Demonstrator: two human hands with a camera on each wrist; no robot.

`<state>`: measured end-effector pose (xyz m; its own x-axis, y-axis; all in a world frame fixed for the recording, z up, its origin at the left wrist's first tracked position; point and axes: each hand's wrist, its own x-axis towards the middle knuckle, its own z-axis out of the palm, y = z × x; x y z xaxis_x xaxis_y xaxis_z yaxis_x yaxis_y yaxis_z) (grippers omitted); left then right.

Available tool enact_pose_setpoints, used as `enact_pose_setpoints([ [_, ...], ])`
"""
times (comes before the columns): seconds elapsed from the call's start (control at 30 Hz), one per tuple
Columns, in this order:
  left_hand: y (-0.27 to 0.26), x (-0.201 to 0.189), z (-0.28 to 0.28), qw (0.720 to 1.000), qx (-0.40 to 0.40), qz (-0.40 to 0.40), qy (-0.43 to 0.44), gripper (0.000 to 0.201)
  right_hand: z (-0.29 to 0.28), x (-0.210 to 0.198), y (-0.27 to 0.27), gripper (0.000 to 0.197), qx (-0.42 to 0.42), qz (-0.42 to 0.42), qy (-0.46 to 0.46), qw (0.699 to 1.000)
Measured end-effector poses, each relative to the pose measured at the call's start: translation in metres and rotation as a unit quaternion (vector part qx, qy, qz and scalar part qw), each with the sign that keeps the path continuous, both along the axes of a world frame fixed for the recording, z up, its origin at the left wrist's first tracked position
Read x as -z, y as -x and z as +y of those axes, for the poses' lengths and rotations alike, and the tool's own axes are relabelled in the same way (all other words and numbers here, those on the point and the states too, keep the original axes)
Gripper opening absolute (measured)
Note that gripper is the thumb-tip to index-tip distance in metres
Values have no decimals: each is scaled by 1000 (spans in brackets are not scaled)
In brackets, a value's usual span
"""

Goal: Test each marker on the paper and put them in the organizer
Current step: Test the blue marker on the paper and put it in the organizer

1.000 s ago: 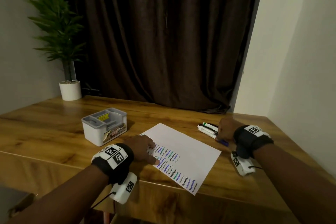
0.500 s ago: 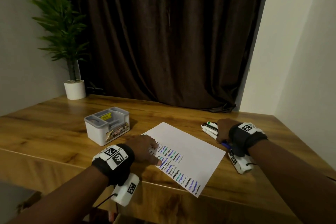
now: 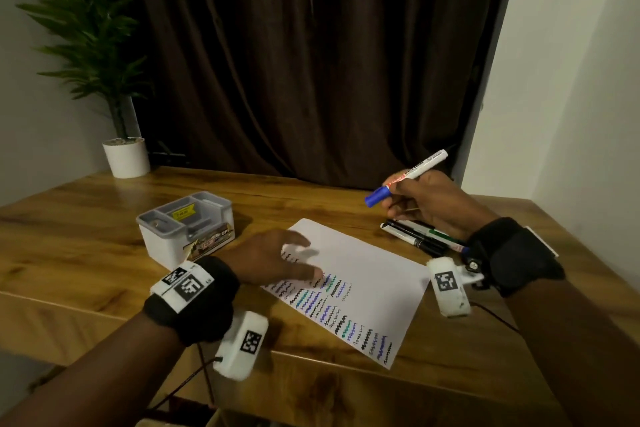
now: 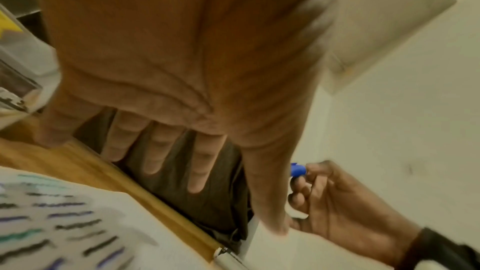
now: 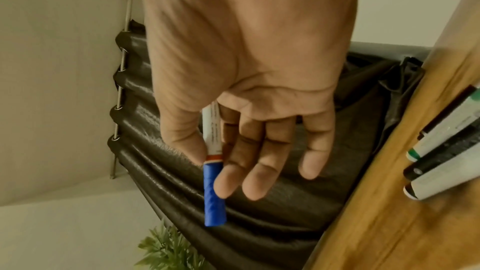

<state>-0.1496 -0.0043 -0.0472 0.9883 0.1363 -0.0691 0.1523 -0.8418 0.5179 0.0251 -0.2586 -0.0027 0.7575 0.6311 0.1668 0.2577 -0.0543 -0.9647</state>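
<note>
My right hand (image 3: 415,199) holds a white marker with a blue cap (image 3: 405,177) in the air above the table, cap still on and pointing left; the same marker (image 5: 213,171) is pinched between thumb and fingers in the right wrist view. The remaining markers (image 3: 420,236) lie together on the table under that hand. My left hand (image 3: 277,258) hovers with straight, spread fingers over the left side of the white paper (image 3: 360,274), which carries rows of coloured squiggles. The white and grey organizer (image 3: 187,224) stands left of the paper.
A potted plant (image 3: 126,156) stands at the table's (image 3: 86,236) back left corner. A dark curtain (image 3: 311,62) hangs behind the table and a white wall closes the right side. The table's front edge runs just below the paper.
My right hand has lifted the blue-capped marker off the pile into the air. My left hand has risen slightly from the paper with its fingers spread.
</note>
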Motion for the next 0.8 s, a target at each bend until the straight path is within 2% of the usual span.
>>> enact_pose_setpoints([
  [0.03, -8, -4, -1, 998, -3, -57, 30, 91, 3, 3, -2, 16, 1, 0, -6, 1000],
  [0.1, -26, -12, -11, 982, 18, -144, 123, 69, 7, 10, -6, 16, 5, -5, -17, 1000],
  [0.17, -47, -19, -27, 956, 52, -185, 220, 41, 10, 18, -9, 13, 13, -12, -32, 999],
  [0.23, -75, -22, -42, 934, 82, -197, 286, 29, 11, 25, -18, 10, 19, -13, -52, 998],
  [0.3, -99, -21, -50, 923, 102, -180, 325, 28, 10, 32, -24, 8, 22, -14, -66, 998],
  [0.5, -154, -13, -49, 916, 157, -153, 336, 20, 7, 42, -35, 8, 27, 16, -105, 994],
  [0.63, -162, -6, -39, 902, 175, -159, 360, 27, 6, 43, -40, 10, 56, 57, -146, 986],
  [0.8, -149, -8, -42, 900, 191, -139, 367, 25, 9, 45, -37, 13, 51, 23, -128, 990],
])
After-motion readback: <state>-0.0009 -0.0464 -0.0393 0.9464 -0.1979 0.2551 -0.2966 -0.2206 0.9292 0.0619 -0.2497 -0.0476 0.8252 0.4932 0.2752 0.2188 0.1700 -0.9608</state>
